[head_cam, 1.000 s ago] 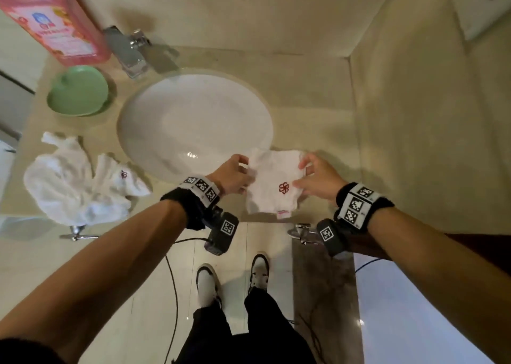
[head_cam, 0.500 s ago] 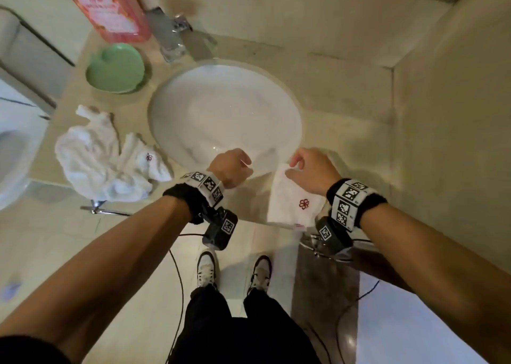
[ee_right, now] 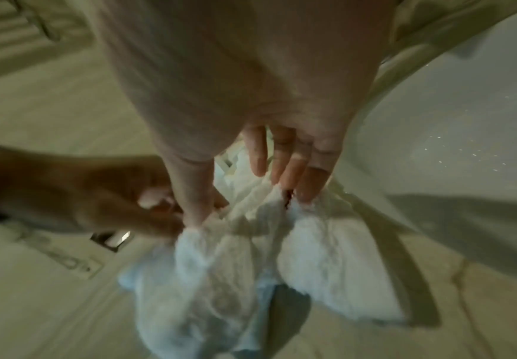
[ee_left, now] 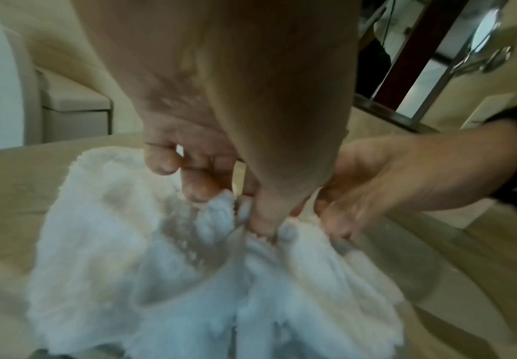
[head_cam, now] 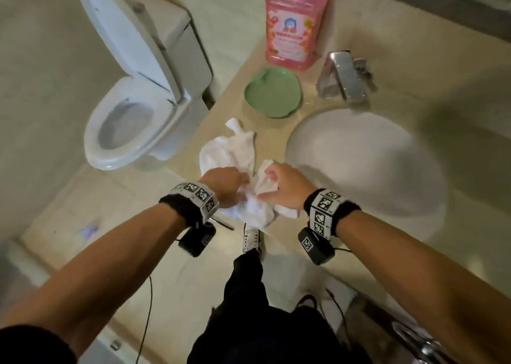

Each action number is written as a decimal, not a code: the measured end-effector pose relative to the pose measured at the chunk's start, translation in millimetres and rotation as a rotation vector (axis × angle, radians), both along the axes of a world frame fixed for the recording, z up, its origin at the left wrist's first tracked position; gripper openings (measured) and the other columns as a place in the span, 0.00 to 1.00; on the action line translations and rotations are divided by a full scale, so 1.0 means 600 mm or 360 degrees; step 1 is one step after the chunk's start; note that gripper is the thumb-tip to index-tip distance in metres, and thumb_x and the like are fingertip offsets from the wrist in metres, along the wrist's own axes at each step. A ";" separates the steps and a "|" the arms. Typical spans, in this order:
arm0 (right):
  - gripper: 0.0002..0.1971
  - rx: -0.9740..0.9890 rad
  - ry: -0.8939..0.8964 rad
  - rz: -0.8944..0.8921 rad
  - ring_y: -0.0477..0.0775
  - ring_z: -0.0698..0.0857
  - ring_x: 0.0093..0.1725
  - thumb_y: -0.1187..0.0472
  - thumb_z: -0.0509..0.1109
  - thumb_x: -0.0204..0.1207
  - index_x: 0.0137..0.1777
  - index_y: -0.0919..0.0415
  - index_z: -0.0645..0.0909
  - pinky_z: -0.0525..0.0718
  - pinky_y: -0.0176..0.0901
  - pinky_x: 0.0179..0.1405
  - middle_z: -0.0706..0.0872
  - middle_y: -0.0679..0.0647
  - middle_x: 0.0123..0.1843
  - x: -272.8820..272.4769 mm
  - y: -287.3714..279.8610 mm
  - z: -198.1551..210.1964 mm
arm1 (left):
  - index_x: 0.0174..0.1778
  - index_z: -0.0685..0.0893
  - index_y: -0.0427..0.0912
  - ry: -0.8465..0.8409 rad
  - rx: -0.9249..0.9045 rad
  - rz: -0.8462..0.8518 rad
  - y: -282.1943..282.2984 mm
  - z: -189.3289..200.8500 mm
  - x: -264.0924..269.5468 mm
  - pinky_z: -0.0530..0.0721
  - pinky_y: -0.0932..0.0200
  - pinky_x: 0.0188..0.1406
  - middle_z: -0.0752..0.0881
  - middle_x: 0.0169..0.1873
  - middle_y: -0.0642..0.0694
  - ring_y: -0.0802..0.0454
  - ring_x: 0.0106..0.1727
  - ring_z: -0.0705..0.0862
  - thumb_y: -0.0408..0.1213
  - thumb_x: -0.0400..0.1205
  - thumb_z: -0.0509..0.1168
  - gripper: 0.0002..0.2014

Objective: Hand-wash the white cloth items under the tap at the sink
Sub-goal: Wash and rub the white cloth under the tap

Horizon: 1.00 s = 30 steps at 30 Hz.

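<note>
At nine o'clock of the basin (head_cam: 365, 170), both hands have left the folded emblem towel: left hand (head_cam: 225, 182) and right hand (head_cam: 287, 188) now pinch the white towel heap (head_cam: 229, 153) on the worktop (head_cam: 276, 131), the next wash item.

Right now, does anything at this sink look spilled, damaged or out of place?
Nothing stands out. Both hands, left hand and right hand, pinch the crumpled white cloths on the counter beside the basin. The pink bottle stands upright and the tap looks intact.
</note>
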State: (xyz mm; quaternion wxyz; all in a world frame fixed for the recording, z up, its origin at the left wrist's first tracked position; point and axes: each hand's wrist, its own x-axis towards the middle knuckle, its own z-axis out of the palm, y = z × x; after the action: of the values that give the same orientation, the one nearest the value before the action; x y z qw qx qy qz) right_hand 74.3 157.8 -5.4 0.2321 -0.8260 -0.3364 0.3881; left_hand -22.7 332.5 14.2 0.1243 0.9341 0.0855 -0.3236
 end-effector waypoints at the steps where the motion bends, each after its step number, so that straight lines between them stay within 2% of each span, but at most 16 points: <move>1: 0.34 -0.0063 -0.0008 0.0084 0.49 0.79 0.62 0.45 0.81 0.71 0.73 0.57 0.74 0.79 0.45 0.63 0.76 0.49 0.64 0.004 0.010 -0.004 | 0.67 0.80 0.54 -0.0047 -0.0061 -0.0043 0.006 -0.003 0.004 0.84 0.49 0.58 0.84 0.57 0.50 0.48 0.56 0.84 0.48 0.82 0.66 0.17; 4: 0.26 -0.0242 -0.0096 0.0338 0.52 0.81 0.59 0.46 0.76 0.77 0.70 0.57 0.76 0.79 0.47 0.57 0.77 0.47 0.59 0.024 0.027 -0.008 | 0.59 0.84 0.51 -0.0181 -0.0205 -0.0062 0.025 -0.006 0.023 0.78 0.57 0.49 0.84 0.48 0.53 0.51 0.51 0.83 0.43 0.84 0.62 0.10; 7: 0.14 -0.0180 -0.0112 0.0338 0.57 0.86 0.55 0.48 0.66 0.85 0.61 0.58 0.80 0.82 0.51 0.53 0.84 0.49 0.53 0.043 0.020 -0.009 | 0.58 0.84 0.49 -0.0293 -0.0408 0.0078 0.049 -0.005 0.051 0.72 0.58 0.47 0.81 0.44 0.54 0.52 0.47 0.79 0.42 0.85 0.63 0.08; 9: 0.21 -0.0040 0.0200 0.0100 0.55 0.87 0.53 0.38 0.65 0.81 0.61 0.55 0.77 0.86 0.52 0.51 0.86 0.49 0.53 0.048 0.011 -0.008 | 0.57 0.85 0.48 -0.0350 -0.0595 0.0365 0.060 0.001 0.071 0.75 0.57 0.47 0.83 0.42 0.52 0.51 0.46 0.81 0.43 0.85 0.63 0.08; 10: 0.28 -0.0006 0.0360 -0.0023 0.49 0.88 0.53 0.31 0.67 0.75 0.64 0.50 0.73 0.86 0.47 0.49 0.86 0.44 0.55 0.048 0.008 -0.004 | 0.56 0.85 0.48 -0.0362 -0.0670 0.0516 0.062 0.002 0.081 0.76 0.56 0.48 0.83 0.41 0.52 0.50 0.46 0.81 0.45 0.85 0.64 0.09; 12: 0.37 -0.0017 0.0343 -0.0065 0.41 0.86 0.50 0.24 0.72 0.65 0.66 0.45 0.68 0.83 0.39 0.44 0.83 0.39 0.54 0.050 0.013 0.003 | 0.55 0.85 0.48 -0.0340 -0.0673 0.0643 0.059 0.002 0.102 0.76 0.55 0.49 0.84 0.42 0.52 0.50 0.47 0.81 0.47 0.85 0.64 0.10; 15: 0.18 0.0001 0.0026 0.0013 0.51 0.78 0.34 0.41 0.70 0.78 0.48 0.55 0.73 0.75 0.46 0.33 0.78 0.49 0.36 0.058 0.027 0.007 | 0.56 0.82 0.50 -0.0309 -0.0491 0.0684 0.052 -0.006 0.124 0.75 0.56 0.48 0.85 0.48 0.48 0.48 0.50 0.82 0.48 0.86 0.60 0.10; 17: 0.17 0.0084 -0.0079 -0.0050 0.53 0.72 0.29 0.49 0.65 0.83 0.37 0.58 0.72 0.71 0.47 0.32 0.73 0.52 0.29 0.068 0.032 0.020 | 0.55 0.82 0.51 -0.0300 -0.0400 0.0703 0.053 -0.004 0.122 0.74 0.56 0.47 0.86 0.49 0.48 0.48 0.49 0.82 0.47 0.87 0.58 0.09; 19: 0.20 0.0231 -0.0045 -0.0261 0.52 0.70 0.27 0.50 0.66 0.84 0.32 0.56 0.69 0.68 0.44 0.30 0.71 0.51 0.27 0.086 0.033 0.036 | 0.54 0.80 0.56 -0.0204 -0.0302 0.0530 0.056 0.000 0.114 0.73 0.57 0.46 0.85 0.49 0.52 0.51 0.47 0.81 0.48 0.85 0.59 0.06; 20: 0.20 0.0323 0.0039 -0.0412 0.52 0.71 0.27 0.50 0.67 0.83 0.31 0.58 0.71 0.69 0.44 0.31 0.72 0.52 0.28 0.097 0.033 0.045 | 0.57 0.79 0.56 -0.0112 -0.0331 0.0444 0.055 0.005 0.112 0.75 0.58 0.47 0.85 0.51 0.52 0.52 0.48 0.82 0.47 0.84 0.61 0.08; 22: 0.16 0.0504 0.0341 -0.0675 0.51 0.81 0.33 0.50 0.71 0.79 0.40 0.65 0.81 0.77 0.41 0.35 0.82 0.54 0.36 0.118 0.038 0.062 | 0.66 0.79 0.43 0.0025 -0.0611 0.0478 0.044 0.017 0.116 0.80 0.54 0.56 0.85 0.60 0.44 0.45 0.58 0.84 0.39 0.84 0.64 0.15; 24: 0.14 0.0615 0.0641 -0.0825 0.46 0.90 0.43 0.49 0.72 0.76 0.52 0.59 0.86 0.84 0.34 0.40 0.91 0.50 0.44 0.129 0.048 0.076 | 0.69 0.78 0.31 -0.0049 -0.0969 0.0802 0.032 0.032 0.130 0.81 0.48 0.64 0.83 0.64 0.31 0.34 0.65 0.81 0.30 0.84 0.61 0.17; 26: 0.13 0.0724 0.0764 -0.0959 0.43 0.92 0.46 0.47 0.73 0.76 0.52 0.54 0.89 0.85 0.30 0.40 0.94 0.46 0.45 0.136 0.059 0.084 | 0.65 0.79 0.27 -0.0114 -0.1250 0.1140 0.023 0.048 0.142 0.86 0.54 0.56 0.83 0.63 0.27 0.31 0.63 0.82 0.29 0.83 0.59 0.16; 28: 0.12 0.0819 0.0773 -0.1065 0.44 0.92 0.48 0.46 0.74 0.77 0.51 0.53 0.90 0.86 0.32 0.42 0.94 0.45 0.47 0.148 0.070 0.092 | 0.58 0.84 0.34 -0.0078 -0.1602 0.1317 0.015 0.058 0.146 0.83 0.64 0.45 0.89 0.53 0.39 0.43 0.52 0.88 0.37 0.81 0.60 0.15; 29: 0.12 0.0854 0.0738 -0.1077 0.46 0.93 0.49 0.48 0.74 0.78 0.53 0.54 0.90 0.87 0.35 0.44 0.94 0.47 0.48 0.155 0.075 0.095 | 0.52 0.85 0.36 -0.0092 -0.1721 0.1362 0.013 0.058 0.145 0.80 0.62 0.45 0.91 0.47 0.45 0.47 0.45 0.87 0.41 0.81 0.59 0.14; 30: 0.11 0.0882 0.0674 -0.1081 0.48 0.92 0.51 0.51 0.75 0.78 0.56 0.54 0.88 0.89 0.39 0.48 0.94 0.49 0.50 0.164 0.080 0.095 | 0.48 0.85 0.36 -0.0122 -0.1755 0.1419 0.014 0.059 0.147 0.77 0.60 0.48 0.81 0.37 0.62 0.44 0.42 0.86 0.43 0.84 0.58 0.15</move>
State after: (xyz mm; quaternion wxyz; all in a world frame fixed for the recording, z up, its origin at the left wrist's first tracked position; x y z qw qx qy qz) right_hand 172.7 205.8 51.6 0.6201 -0.6992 -0.0840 0.3457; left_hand 65.7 340.6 49.3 0.7026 0.6217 0.2790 -0.2049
